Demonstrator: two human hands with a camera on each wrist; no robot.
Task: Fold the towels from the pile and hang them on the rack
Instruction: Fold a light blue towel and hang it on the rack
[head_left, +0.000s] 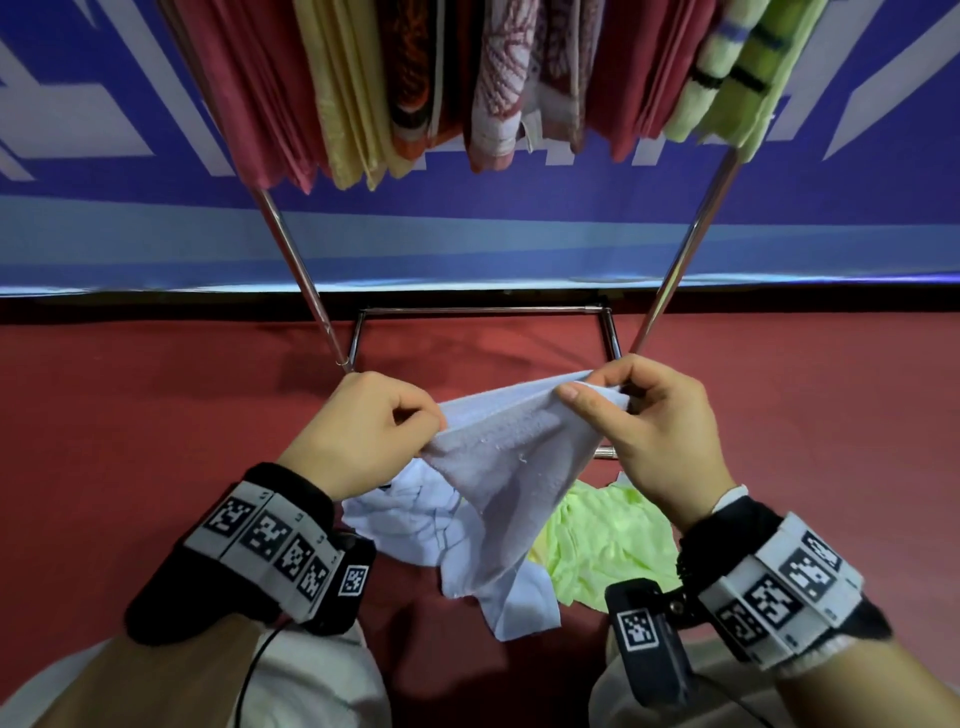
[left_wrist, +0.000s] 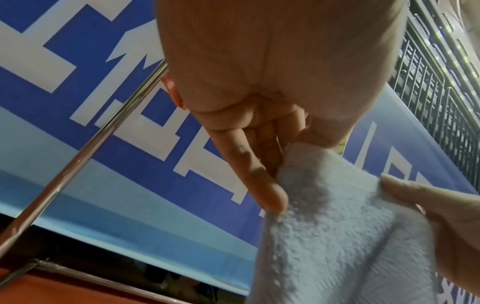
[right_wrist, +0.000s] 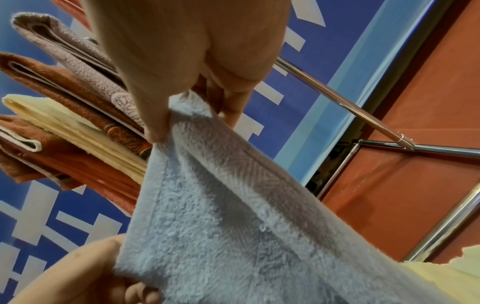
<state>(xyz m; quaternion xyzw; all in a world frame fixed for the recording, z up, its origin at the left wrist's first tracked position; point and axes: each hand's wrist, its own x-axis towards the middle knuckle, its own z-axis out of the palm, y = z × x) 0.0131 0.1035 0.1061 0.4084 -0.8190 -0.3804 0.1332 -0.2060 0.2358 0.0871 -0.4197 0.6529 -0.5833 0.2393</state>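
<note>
I hold a pale blue towel (head_left: 509, 457) up between both hands, above the pile. My left hand (head_left: 363, 431) pinches its left top corner, and my right hand (head_left: 644, 421) pinches the right top corner between thumb and fingers. The cloth sags between them and hangs down toward me. The left wrist view shows the towel (left_wrist: 337, 236) gripped by my left hand (left_wrist: 275, 164). In the right wrist view the towel (right_wrist: 221, 216) hangs from my right hand (right_wrist: 182, 115). Under it lie a white towel (head_left: 410, 525) and a lime green towel (head_left: 602, 540). The metal rack (head_left: 291, 249) stands ahead.
Several folded towels (head_left: 467, 78) hang side by side on the rack's top: maroon, cream, orange patterned, pink-white, green. The rack's base bars (head_left: 483, 310) rest on the red floor (head_left: 156, 415). A blue and white banner (head_left: 104, 156) stands behind.
</note>
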